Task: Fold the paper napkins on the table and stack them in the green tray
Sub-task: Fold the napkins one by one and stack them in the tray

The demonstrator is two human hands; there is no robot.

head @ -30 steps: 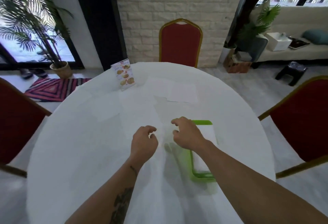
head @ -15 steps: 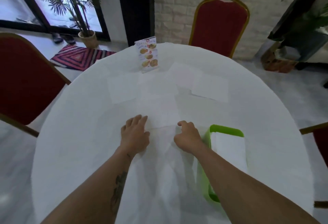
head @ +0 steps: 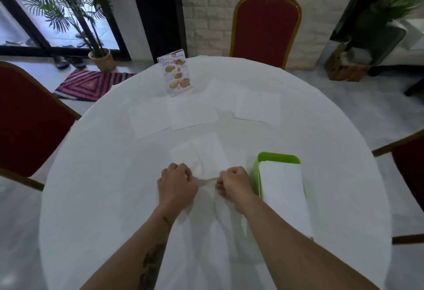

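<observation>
A white paper napkin (head: 204, 154) lies flat on the white tablecloth just in front of me. My left hand (head: 177, 183) pinches its near left edge and my right hand (head: 234, 183) pinches its near right edge, both with fingers curled shut. Right of my right hand stands the green tray (head: 278, 157), holding a stack of folded white napkins (head: 283, 188). Several unfolded napkins (head: 190, 113) lie in a row farther back, one of them at the right end (head: 258, 106).
A menu card stand (head: 175, 72) is upright at the far side of the round table (head: 91, 175). Red chairs stand at the far side (head: 265, 27), at the left (head: 27, 120) and at the right (head: 410, 170). A potted palm (head: 101, 60) is by the window.
Both hands have closed from flat or loose to pinching the napkin's near edge, and have moved slightly toward me. The camera has tilted, so the tray shows more fully.
</observation>
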